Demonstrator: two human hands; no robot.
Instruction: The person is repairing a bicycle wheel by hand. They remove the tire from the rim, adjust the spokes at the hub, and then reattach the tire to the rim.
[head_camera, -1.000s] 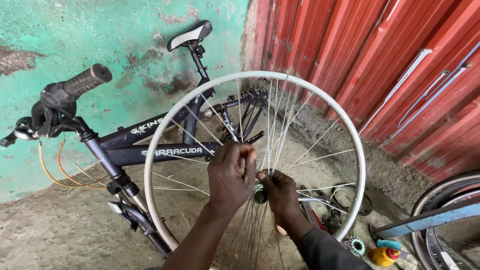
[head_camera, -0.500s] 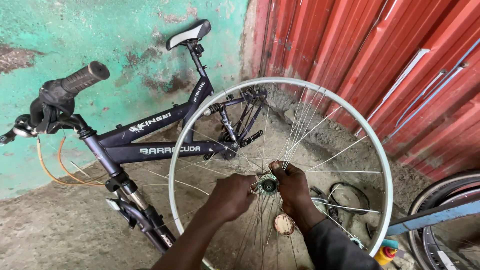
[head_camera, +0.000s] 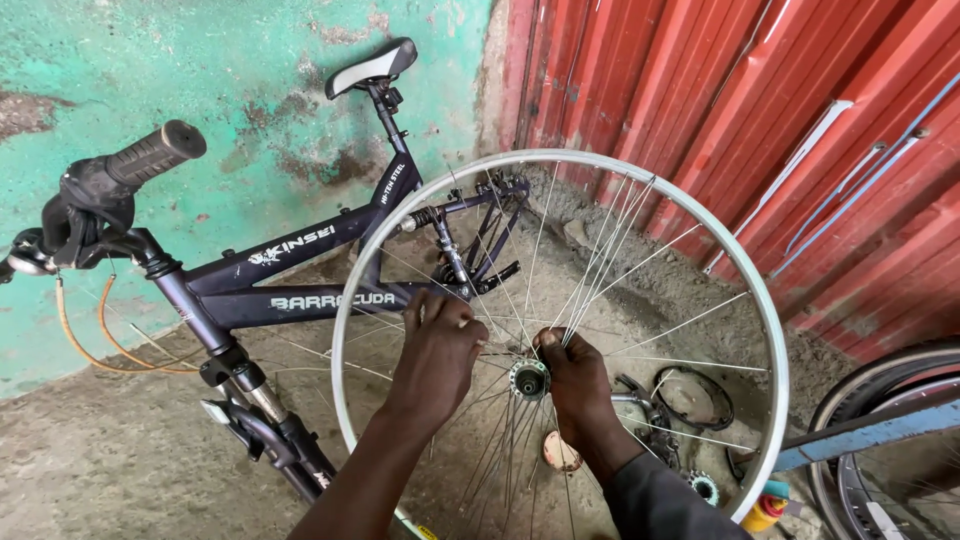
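While both hands grip spokes (head_camera: 600, 260) | left hand (head_camera: 437, 352) | right hand (head_camera: 575, 380) beside hub (head_camera: 528, 380)

Floor (head_camera: 110, 470): bare, rough concrete, dusty and stained. Lying directly on it: a dark rubber ring (head_camera: 695, 398), a small toothed cog (head_camera: 704, 487), a round tan disc (head_camera: 560, 452) and a yellow bottle (head_camera: 765, 508). A dark bicycle (head_camera: 290, 300) stands on it.

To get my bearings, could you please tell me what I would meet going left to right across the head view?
Handlebar grip → saddle → left hand → wheel hub → right hand → black ring on the ground → red corrugated wall.
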